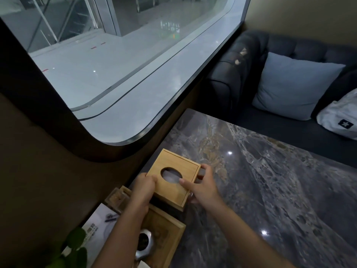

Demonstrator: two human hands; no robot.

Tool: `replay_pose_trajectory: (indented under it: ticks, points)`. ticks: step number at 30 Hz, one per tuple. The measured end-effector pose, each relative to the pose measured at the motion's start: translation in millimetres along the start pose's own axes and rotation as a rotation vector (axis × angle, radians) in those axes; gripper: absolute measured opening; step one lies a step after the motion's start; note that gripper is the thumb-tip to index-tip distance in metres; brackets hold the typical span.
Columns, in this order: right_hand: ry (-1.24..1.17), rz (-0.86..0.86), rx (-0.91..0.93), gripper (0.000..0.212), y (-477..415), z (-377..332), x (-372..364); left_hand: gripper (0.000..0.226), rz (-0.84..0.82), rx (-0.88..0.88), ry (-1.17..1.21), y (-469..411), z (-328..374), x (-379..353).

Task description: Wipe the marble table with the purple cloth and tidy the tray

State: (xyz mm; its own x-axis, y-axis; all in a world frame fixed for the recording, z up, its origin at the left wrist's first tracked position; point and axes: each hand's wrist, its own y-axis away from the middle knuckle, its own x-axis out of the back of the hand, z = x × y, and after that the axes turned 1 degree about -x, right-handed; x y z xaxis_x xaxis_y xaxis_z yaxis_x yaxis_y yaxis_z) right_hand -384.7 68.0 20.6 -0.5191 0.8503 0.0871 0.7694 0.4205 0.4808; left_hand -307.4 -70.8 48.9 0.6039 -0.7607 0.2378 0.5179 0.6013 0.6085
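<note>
A bamboo tissue box with an oval slot in its lid is held between both hands at the left edge of the grey marble table. My left hand grips its near left side. My right hand grips its right side, thumb on the lid. The box is over the far end of a wooden tray; whether it rests there I cannot tell. No purple cloth shows in the head view.
On the tray lie a silver and black round object and a small clear container. A white card with pens and green leaves sit at the lower left. A dark sofa with a pale blue cushion stands beyond the table.
</note>
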Motion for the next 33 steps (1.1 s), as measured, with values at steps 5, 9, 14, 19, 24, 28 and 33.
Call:
replay_pose_trajectory:
  ticks: [5, 9, 14, 19, 24, 28, 33]
  points:
    - [-0.055, -0.037, -0.086, 0.051, -4.0, -2.2, -3.7, 0.067, 0.276, -0.446, -0.67, 31.1, -17.2, -19.5]
    - [-0.17, -0.076, -0.098, 0.049, -5.3, 0.9, -12.2, 0.082, 0.193, -0.564, -1.064, 34.8, -45.6, -39.4]
    - [-0.236, -0.17, -0.114, 0.036, -0.8, -6.8, -22.9, 0.068, 0.215, -0.546, -1.15, 21.2, -56.3, -20.5]
    - [-0.232, -0.183, -0.096, 0.042, -3.1, -14.5, -35.9, 0.064, 0.282, -0.566, -1.184, 11.1, -54.8, -5.5]
    - [-0.221, -0.176, -0.096, 0.043, -4.3, -15.7, -37.5, 0.066, 0.322, -0.624, -1.176, 7.7, -56.9, -3.8]
    - [-0.188, -0.153, -0.085, 0.044, -2.6, -15.6, -38.6, 0.065, 0.31, -0.608, -1.177, 8.4, -56.0, -3.6]
    - [-0.026, -0.148, -0.026, 0.049, 0.6, -19.9, -37.5, 0.063, 0.274, -0.623, -1.165, 9.3, -56.8, -2.3]
